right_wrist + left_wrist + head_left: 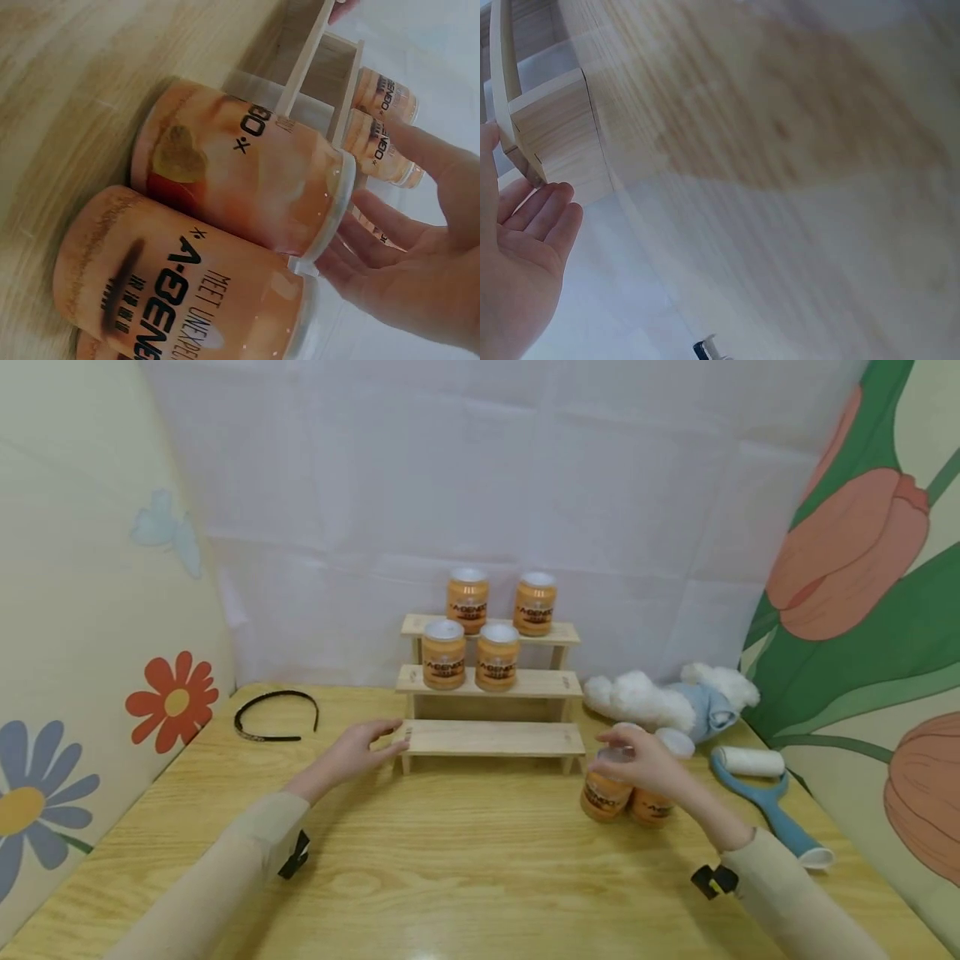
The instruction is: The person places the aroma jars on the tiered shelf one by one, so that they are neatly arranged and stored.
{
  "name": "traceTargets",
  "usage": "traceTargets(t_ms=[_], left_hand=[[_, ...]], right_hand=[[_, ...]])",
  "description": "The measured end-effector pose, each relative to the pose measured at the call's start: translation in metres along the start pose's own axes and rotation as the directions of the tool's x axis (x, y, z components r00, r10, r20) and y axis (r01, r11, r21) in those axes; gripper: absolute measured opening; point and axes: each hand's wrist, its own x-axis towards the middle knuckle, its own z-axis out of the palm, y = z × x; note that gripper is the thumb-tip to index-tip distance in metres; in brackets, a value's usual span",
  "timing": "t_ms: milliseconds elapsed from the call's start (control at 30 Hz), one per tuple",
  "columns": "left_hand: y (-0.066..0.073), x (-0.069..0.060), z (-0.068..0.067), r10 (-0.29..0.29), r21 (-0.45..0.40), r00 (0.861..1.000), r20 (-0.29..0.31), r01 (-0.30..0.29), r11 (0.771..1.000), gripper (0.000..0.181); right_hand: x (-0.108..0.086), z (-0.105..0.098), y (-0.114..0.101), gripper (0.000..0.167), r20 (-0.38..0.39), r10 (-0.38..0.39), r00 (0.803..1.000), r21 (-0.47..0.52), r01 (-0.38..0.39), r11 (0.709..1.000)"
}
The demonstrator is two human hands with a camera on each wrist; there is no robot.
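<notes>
In the head view, my left hand (356, 753) touches the left end of the lowest plank of a three-step wooden rack (491, 737). Its thumb and fingers lie loosely about that end; in the left wrist view, fingertips (559, 196) meet the plank's corner. My right hand (648, 766) is over a group of orange cans with pale lids, right of the rack. In the right wrist view, its fingers are beside the lid of one can (247, 172), the thumb standing apart. Another can (176, 277) stands against it. A further can is partly cut off.
Orange cans stand on the rack's upper steps, two on the middle, including one can (444, 657), and two on top, including another can (536, 606). A black headband (277, 695) lies left. White plush toy (648, 702) and blue lint roller (776, 810) lie right.
</notes>
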Motion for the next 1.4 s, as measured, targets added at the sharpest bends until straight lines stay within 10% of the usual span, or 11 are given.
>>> traceTargets(t_ms=[267,500,933,1400], left_hand=[[0.000,-0.001,0.000,-0.020,-0.003,1.000,0.006,0.020,1.000,0.065],[0.000,-0.001,0.000,-0.016,0.009,1.000,0.009,0.016,1.000,0.066],[0.000,-0.001,0.000,-0.022,-0.011,1.000,0.003,0.022,1.000,0.065],[0.000,-0.001,-0.001,-0.028,0.007,1.000,0.014,0.028,1.000,0.066]], right_hand=[[-0.003,0.008,0.004,0.044,-0.031,-0.045,0.998,-0.047,0.044,0.998],[-0.006,0.013,0.006,0.033,-0.002,-0.110,0.994,0.120,0.110,0.987],[-0.011,0.008,0.011,0.057,-0.004,-0.058,0.998,-0.105,0.057,0.993],[-0.015,0.018,0.007,0.071,0.030,-0.049,0.998,0.048,0.047,0.998]])
